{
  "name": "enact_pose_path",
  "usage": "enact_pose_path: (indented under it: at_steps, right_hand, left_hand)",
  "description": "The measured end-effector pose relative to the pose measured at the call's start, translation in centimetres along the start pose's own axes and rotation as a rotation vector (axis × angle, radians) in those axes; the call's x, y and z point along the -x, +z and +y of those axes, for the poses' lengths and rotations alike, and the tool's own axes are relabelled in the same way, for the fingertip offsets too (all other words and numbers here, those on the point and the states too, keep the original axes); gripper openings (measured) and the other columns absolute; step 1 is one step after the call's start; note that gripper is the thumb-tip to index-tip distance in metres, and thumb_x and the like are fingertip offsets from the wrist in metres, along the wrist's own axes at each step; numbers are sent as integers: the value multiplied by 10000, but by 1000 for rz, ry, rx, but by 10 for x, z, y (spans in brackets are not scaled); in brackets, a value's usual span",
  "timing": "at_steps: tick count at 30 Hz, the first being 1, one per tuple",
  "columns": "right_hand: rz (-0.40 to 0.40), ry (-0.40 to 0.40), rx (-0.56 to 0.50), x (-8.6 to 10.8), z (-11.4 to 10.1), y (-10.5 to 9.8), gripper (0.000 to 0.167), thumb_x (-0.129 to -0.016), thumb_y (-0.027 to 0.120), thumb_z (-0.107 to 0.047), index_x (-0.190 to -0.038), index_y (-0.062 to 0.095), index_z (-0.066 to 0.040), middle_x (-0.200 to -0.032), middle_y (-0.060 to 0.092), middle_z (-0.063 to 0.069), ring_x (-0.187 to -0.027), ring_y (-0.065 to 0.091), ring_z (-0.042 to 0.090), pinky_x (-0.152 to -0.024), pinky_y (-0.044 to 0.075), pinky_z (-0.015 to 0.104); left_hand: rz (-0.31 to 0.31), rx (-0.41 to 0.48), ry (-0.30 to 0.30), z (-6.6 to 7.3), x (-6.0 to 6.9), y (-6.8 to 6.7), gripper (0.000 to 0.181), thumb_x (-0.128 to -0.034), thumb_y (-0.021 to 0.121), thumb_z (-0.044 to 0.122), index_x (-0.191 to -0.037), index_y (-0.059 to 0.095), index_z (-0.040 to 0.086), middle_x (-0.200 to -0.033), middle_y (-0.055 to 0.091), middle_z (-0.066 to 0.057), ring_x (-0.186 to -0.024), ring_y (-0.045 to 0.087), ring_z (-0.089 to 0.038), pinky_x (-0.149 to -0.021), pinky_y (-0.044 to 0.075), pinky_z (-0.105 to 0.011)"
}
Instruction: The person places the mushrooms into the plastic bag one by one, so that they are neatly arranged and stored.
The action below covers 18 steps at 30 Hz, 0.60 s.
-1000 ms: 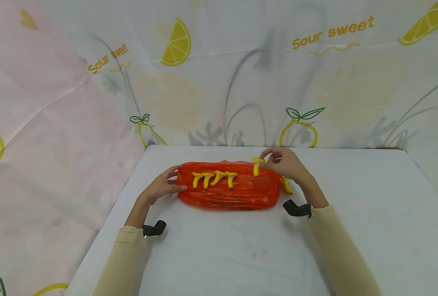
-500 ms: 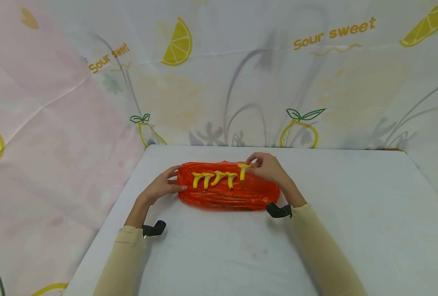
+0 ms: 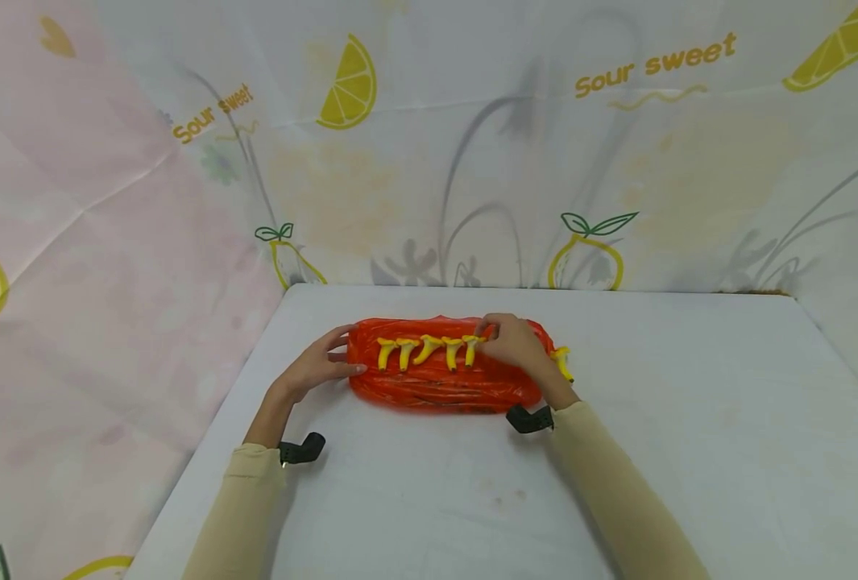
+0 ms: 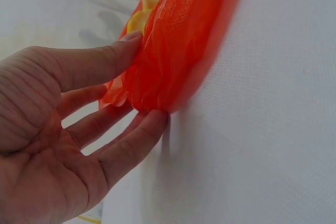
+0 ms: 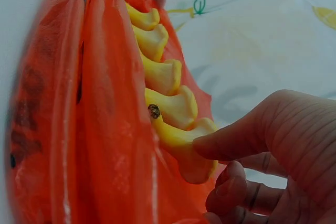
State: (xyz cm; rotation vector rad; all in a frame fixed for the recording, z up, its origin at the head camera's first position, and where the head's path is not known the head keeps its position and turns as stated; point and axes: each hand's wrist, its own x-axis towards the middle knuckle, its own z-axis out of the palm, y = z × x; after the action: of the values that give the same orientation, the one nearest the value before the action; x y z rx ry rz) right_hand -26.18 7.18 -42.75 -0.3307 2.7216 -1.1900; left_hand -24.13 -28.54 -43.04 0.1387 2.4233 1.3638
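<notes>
A long red plastic bag (image 3: 436, 391) lies across the table, wrapped round something hidden. Several yellow mushrooms (image 3: 407, 353) with flared caps stand in a row on top of it, caps toward the back. My left hand (image 3: 317, 366) holds the bag's left end, thumb on one side and fingers on the other, as the left wrist view shows. With thumb and fingers my right hand (image 3: 511, 342) pinches the mushroom (image 5: 181, 142) at the row's right end, close beside its neighbour. One more mushroom (image 3: 562, 362) sits at the bag's right end, partly behind the right wrist.
A white table (image 3: 414, 491) spreads around the bag. Behind it hangs a cloth (image 3: 429, 161) printed with lemons and words. Each wrist wears a dark camera mount, one on the left (image 3: 302, 448) and one on the right (image 3: 530, 419).
My right hand has brought the pinched mushroom leftward and down, from above the bag's right part to the end of the row. My left hand has stayed in place.
</notes>
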Motion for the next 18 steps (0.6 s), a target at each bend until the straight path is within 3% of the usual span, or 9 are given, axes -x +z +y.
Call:
enact_pose_path:
  at_steps: [7,18]
  right_hand:
    - [-5,30,53,-1,1,3,201,-854,709,-181,-1028,686,-82,-723,547,49,-622,492,194,-532,392,276]
    - [-21,5,70,3,-2,-6,231,-858,728,-210,-1057,699,-96,-741,581,53,-627,519,201,-524,408,283]
  left_hand:
    - [0,5,-3,0,-1,0,835,-874,750,199,-1555,271,139,-1559,269,-220,-1358,349,-467,-973,470,-546]
    - [7,-9,-14,2,0,1,821,-869,755,189,-1546,291,153,-1558,278,-209,-1354,364,-455,-974,471,-537]
